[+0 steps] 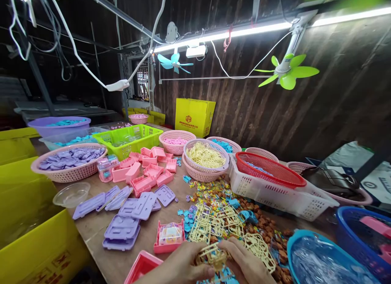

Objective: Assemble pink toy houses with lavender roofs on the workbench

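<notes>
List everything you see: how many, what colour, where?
Fans: at least two, blue and green, overhead
Cartons: several, yellow, left and back
Slotted basket: one, lime, left of centre
Oval basket: one, red, right
Bowl: one, clear, left
Panels: several, purple, front left
Open boxes: many, pink, mid-table
Frames: many, cream, beyond the hands
Pebble-like pieces: many, brown, right front
Basin: one, light blue, right front
Left hand, right hand: one each, bare, bottom centre, holding cream piece

worktop (94,234): smooth; by left edge: matt plastic panels (122,227); toward near edge: matt plastic frames (200,223); toward far edge: glossy plastic red basket (263,178).
</notes>
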The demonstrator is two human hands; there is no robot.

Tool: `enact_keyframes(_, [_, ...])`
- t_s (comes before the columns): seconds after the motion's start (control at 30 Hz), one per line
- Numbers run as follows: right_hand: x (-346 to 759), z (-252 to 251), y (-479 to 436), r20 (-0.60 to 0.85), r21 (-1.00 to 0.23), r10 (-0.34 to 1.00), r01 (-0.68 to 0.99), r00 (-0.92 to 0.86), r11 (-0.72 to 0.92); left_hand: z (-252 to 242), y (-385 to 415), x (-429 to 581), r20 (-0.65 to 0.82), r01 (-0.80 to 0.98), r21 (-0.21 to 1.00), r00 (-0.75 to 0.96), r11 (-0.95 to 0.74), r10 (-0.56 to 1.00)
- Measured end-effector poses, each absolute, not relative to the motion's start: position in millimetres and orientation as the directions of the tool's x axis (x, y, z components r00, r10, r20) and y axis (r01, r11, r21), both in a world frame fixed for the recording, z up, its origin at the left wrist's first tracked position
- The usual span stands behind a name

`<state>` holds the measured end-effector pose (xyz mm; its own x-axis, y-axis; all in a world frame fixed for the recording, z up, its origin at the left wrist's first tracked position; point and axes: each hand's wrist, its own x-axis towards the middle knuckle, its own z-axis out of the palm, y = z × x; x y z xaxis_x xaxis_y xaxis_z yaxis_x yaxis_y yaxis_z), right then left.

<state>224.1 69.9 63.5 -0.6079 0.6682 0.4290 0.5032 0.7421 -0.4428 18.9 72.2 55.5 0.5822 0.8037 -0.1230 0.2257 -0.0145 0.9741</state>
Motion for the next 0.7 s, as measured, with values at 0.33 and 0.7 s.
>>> enact_keyframes(0.33, [215,91,185,0.337,-0.565,0.841,0.623,-0.423,0.540,37,72,-31,0.031,0.319,0.935,0.364,-0.155,0.931])
enact_keyframes(0.7, [194,81,328,0.224,-0.847,0.974,0.498,0.017,0.186,28,49,-76,-0.080,0.091,0.993,0.016,0.078,0.997])
